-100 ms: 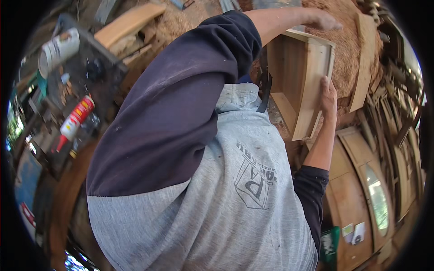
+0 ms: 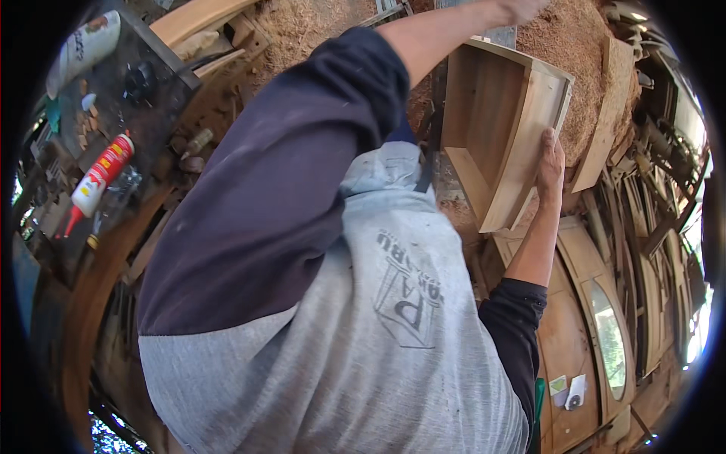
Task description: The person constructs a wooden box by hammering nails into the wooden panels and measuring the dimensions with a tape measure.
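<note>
A pale wooden drawer, an open box with plank sides, is tilted in front of me to the right of my body. My right hand grips its right side, with the thumb along the outer board's edge. My left arm reaches across above the drawer. At the top edge of the picture, my left hand is apart from the drawer and partly cut off and smeared, so its fingers are unclear.
Wood shavings heap behind the drawer, next to a loose plank. Left stands a dark bench with a red-and-white glue bottle and a white container. Wooden door panels and stacked timber lie right.
My left hand has moved up and away from the drawer's far corner, toward the top edge. My right hand keeps its grip on the drawer. The whole view has shifted slightly.
</note>
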A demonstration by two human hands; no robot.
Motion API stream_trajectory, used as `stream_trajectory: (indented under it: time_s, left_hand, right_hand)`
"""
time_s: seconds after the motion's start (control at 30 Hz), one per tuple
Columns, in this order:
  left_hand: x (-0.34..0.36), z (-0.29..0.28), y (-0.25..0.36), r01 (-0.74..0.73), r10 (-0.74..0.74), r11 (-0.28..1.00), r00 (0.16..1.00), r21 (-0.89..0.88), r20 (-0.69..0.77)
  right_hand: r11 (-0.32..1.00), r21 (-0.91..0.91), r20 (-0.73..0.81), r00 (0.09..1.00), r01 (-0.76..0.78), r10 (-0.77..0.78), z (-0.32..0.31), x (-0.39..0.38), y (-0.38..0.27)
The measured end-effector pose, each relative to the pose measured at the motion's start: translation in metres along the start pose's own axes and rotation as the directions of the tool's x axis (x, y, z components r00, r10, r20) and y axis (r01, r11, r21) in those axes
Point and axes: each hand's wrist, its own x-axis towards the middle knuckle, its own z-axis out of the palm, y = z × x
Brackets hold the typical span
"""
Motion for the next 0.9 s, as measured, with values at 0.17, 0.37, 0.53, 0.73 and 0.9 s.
stream_trajectory:
  time_s: [0.17, 0.37, 0.53, 0.73, 0.9]
  left_hand:
    - [-0.162, -0.065, -0.044, 0.366, -0.142, 0.773, 0.896, 0.518, -0.421]
    - [-0.207, -0.006, -0.145, 0.226, -0.255, 0.731, 0.966, 0.644, -0.050]
    - [-0.159, 0.005, -0.244, 0.234, -0.218, 0.902, 0.972, 0.364, -0.086]
    - [-0.163, -0.001, -0.257, 0.385, -0.393, 0.777, 0.915, 0.498, -0.094]
    - [-0.177, -0.037, -0.242, 0.447, -0.466, 0.643, 0.873, 0.622, -0.146]
  right_hand:
    - [0.997, 0.080, 0.094, 0.995, -0.022, 0.014, 0.023, 0.028, 0.019]
    - [0.906, 0.400, 0.094, 0.989, -0.139, 0.111, 0.013, 0.039, 0.047]
    - [0.865, 0.324, 0.179, 0.923, -0.383, 0.341, 0.024, 0.074, 0.064]
    - [0.823, 0.507, 0.431, 0.902, -0.257, 0.016, 0.085, 0.158, 0.117]
    - [0.862, 0.506, 0.340, 0.920, -0.006, -0.193, 0.109, 0.208, 0.132]
